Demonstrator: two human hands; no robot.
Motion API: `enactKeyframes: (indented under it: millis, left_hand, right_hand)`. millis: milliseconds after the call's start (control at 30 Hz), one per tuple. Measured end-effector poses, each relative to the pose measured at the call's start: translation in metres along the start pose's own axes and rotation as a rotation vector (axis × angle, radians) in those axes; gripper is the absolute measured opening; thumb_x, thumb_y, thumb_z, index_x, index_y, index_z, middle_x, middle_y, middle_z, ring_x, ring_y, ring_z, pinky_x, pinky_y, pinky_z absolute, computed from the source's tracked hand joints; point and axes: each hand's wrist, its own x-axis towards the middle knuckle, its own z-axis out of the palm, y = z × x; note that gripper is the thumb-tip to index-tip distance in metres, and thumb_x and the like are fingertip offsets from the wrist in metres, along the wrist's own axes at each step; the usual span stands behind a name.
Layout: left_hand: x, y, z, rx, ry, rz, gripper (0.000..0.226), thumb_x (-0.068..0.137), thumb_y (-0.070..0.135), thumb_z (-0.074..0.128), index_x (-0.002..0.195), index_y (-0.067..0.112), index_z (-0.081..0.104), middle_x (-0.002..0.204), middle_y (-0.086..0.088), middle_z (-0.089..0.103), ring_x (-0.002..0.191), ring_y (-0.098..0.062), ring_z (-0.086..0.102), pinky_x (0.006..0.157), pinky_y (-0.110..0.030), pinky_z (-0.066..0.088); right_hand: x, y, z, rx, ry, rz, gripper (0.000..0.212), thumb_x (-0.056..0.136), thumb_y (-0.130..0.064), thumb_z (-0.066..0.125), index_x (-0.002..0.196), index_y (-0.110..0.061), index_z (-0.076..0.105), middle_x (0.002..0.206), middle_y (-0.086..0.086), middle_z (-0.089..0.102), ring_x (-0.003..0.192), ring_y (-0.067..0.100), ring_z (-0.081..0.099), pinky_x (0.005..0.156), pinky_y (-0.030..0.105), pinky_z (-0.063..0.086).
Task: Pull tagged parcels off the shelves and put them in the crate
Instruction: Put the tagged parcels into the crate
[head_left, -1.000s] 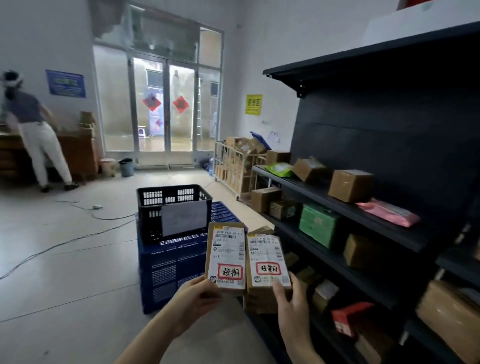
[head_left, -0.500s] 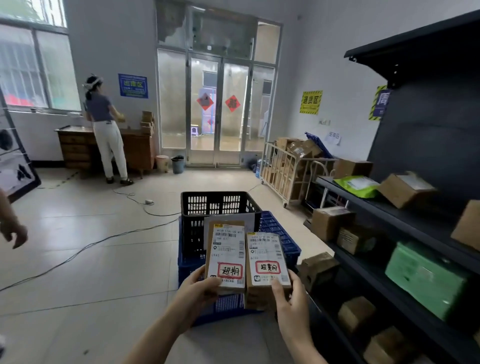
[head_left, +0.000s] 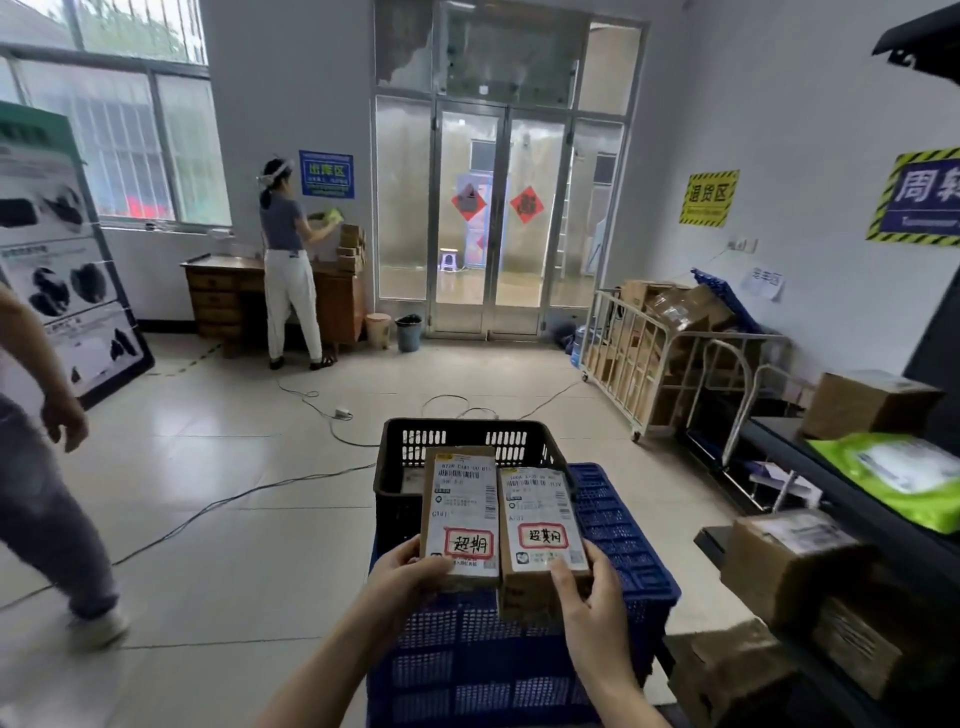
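L hand (head_left: 410, 574) gripped tagged parcel (head_left: 460, 512) at its lower edge | R hand (head_left: 592, 613) gripped 2nd tagged parcel (head_left: 543, 525), side by side, touching | both upright, labels facing cam, in front of black crate (head_left: 395, 467) atop blue crate (head_left: 618, 545) | shelves (head_left: 831, 493) w/ boxes at R | person (head_left: 288, 260) stood at tabletop (head_left: 218, 265) far back

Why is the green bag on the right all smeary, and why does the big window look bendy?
Head view: the green bag and the brown box behind it are smeared by motion blur. Head view: the wide lens tilts and curves the window near the left edge. Head view: the left parcel in the left hand and the right parcel in the right hand look sharp.
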Motion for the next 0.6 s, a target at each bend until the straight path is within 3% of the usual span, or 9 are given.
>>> enactKeyframes:
  millis: [167, 300, 433, 600]
  left_hand:
    - [0.086, 0.01, -0.021, -0.032, 0.017, -0.023, 0.039, 0.081, 0.004, 0.066, 0.118, 0.005, 0.055, 0.097, -0.015, 0.074, 0.086, -0.029, 0.072, 0.061, -0.029, 0.058]
    - [0.157, 0.02, -0.046, -0.03, 0.049, -0.016, 0.047, 0.078, 0.005, 0.068, 0.123, 0.004, 0.054, 0.102, -0.017, 0.073, 0.093, -0.032, 0.071, 0.076, -0.038, 0.06]
    - [0.219, 0.033, -0.068, -0.019, 0.039, -0.019, 0.054, 0.077, 0.004, 0.069, 0.128, 0.003, 0.05, 0.106, -0.018, 0.072, 0.091, -0.029, 0.072, 0.068, -0.032, 0.059]
    - [0.28, 0.043, -0.08, 0.024, 0.068, 0.0, 0.056, 0.08, 0.004, 0.067, 0.133, 0.004, 0.046, 0.109, -0.017, 0.07, 0.095, -0.032, 0.07, 0.087, -0.049, 0.055]
  right_hand:
    - [0.078, 0.008, 0.038, -0.016, 0.003, -0.001, 0.039, 0.091, -0.032, 0.054, 0.128, -0.02, 0.046, 0.12, 0.001, 0.051, 0.11, 0.017, 0.051, 0.098, 0.045, 0.046]
    - [0.142, 0.011, 0.074, -0.006, -0.012, 0.018, 0.035, 0.091, -0.031, 0.055, 0.124, -0.023, 0.046, 0.116, -0.001, 0.047, 0.107, 0.015, 0.05, 0.099, 0.044, 0.046]
    - [0.2, 0.016, 0.108, -0.008, -0.019, 0.033, 0.041, 0.09, -0.033, 0.056, 0.128, -0.022, 0.045, 0.123, 0.002, 0.051, 0.114, 0.02, 0.052, 0.097, 0.048, 0.047]
    - [0.26, 0.022, 0.134, -0.021, -0.026, 0.037, 0.042, 0.09, -0.034, 0.055, 0.129, -0.021, 0.046, 0.128, 0.003, 0.05, 0.114, 0.015, 0.047, 0.101, 0.037, 0.041]
